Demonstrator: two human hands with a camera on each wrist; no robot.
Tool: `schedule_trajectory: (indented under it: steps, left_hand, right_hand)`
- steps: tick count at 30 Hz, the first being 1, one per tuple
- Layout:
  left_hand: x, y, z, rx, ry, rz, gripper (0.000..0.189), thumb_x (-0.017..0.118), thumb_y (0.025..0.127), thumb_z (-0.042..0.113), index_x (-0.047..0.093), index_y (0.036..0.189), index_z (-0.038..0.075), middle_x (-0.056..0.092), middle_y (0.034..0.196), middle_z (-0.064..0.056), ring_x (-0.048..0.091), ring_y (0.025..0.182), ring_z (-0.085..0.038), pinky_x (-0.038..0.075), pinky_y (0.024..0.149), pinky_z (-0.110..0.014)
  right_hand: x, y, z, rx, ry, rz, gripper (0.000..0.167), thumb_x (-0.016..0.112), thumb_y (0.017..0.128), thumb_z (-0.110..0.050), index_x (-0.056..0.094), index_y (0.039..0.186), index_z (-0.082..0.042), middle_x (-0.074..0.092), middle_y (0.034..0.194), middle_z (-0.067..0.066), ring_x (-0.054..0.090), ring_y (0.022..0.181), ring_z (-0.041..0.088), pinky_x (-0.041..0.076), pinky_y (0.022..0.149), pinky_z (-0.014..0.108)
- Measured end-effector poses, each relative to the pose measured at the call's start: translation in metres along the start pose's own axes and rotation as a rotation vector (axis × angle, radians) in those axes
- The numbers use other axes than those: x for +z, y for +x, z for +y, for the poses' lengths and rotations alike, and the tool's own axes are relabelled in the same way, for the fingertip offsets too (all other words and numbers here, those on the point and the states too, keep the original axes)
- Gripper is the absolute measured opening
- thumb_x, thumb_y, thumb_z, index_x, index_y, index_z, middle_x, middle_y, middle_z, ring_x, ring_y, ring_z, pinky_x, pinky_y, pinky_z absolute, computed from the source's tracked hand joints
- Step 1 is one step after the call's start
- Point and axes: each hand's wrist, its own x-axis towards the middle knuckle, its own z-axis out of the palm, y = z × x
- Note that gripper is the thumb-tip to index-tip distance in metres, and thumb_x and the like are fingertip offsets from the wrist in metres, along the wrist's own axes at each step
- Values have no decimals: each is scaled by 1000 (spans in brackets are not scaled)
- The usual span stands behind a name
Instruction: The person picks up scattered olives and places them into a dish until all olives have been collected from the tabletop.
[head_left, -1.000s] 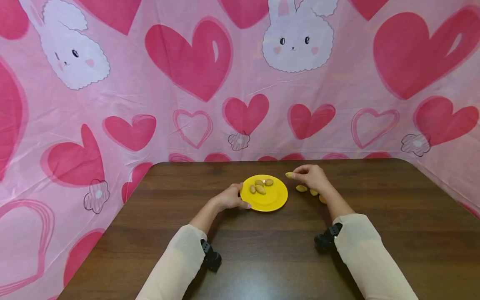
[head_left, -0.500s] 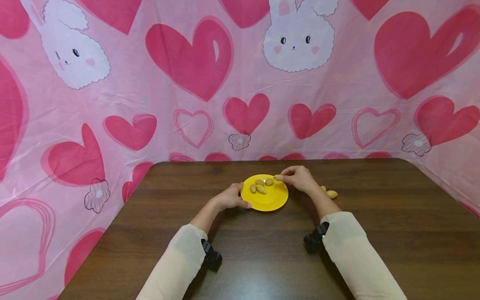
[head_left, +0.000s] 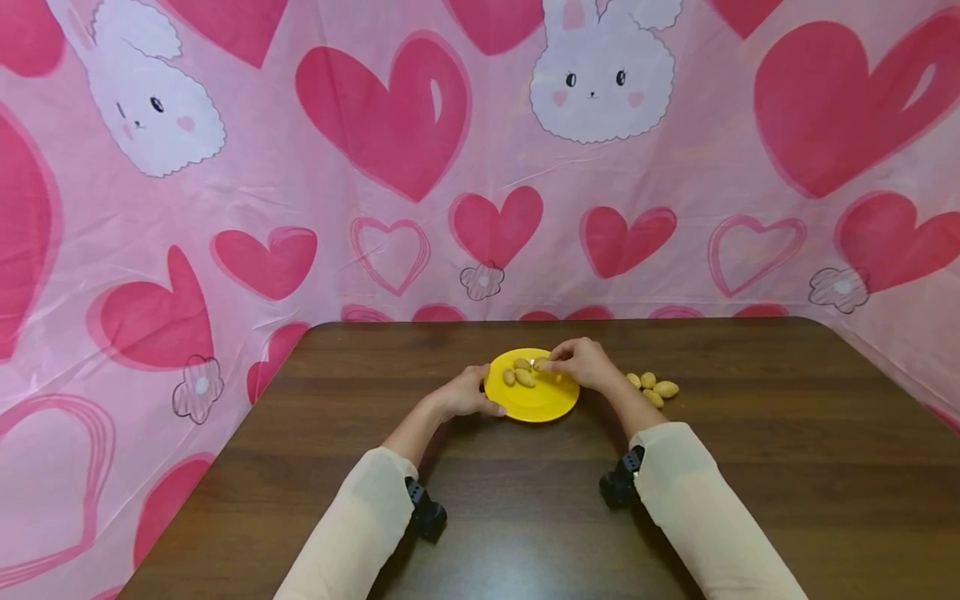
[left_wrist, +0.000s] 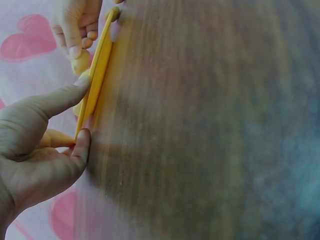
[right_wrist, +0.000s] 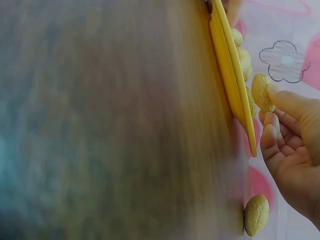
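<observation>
My left hand (head_left: 461, 393) holds the left rim of a round yellow plate (head_left: 534, 407), thumb along one side and fingertips under the edge. Several small, wrinkled, tan-yellow potatoes (head_left: 525, 378) lie on the plate's far half. Over its right part my right hand (head_left: 587, 365) pinches one more potato (right_wrist: 261, 92) between thumb and fingers. In the right wrist view this potato is just above those on the plate. The left wrist view shows the plate edge-on, low over the table, with the left thumb (left_wrist: 67, 100) at its rim.
Several loose potatoes (head_left: 652, 388) lie on the brown wooden table (head_left: 510, 500), right of the plate and beyond my right forearm. A pink cloth (head_left: 337, 167) printed with hearts and rabbits hangs behind the table. Each wrist carries a black camera (head_left: 429, 518).
My right hand has brought a potato leftward from beside the loose ones to over the plate. The loose potatoes show more fully now. My left hand keeps its grip on the rim.
</observation>
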Motion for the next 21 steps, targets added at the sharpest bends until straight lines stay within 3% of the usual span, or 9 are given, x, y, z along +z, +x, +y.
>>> schedule_trajectory:
  steps: [13,21]
  left_hand:
    - [0,-1,1,-1,11,-5,83,76,76,13,29,142,-3,30,142,-18,33,124,-29,18,109,-43]
    - [-1,1,-1,2,-5,-9,83,77,75,12,30,142,-1,31,142,-18,35,122,-27,19,109,-42]
  right_hand:
    - [5,3,-3,21,-38,-44,19,70,83,-18,69,94,-3,62,86,7,51,72,20,48,61,24]
    - [7,2,-6,-9,-70,-48,19,70,83,-18,69,92,-2,62,83,6,50,71,19,47,59,24]
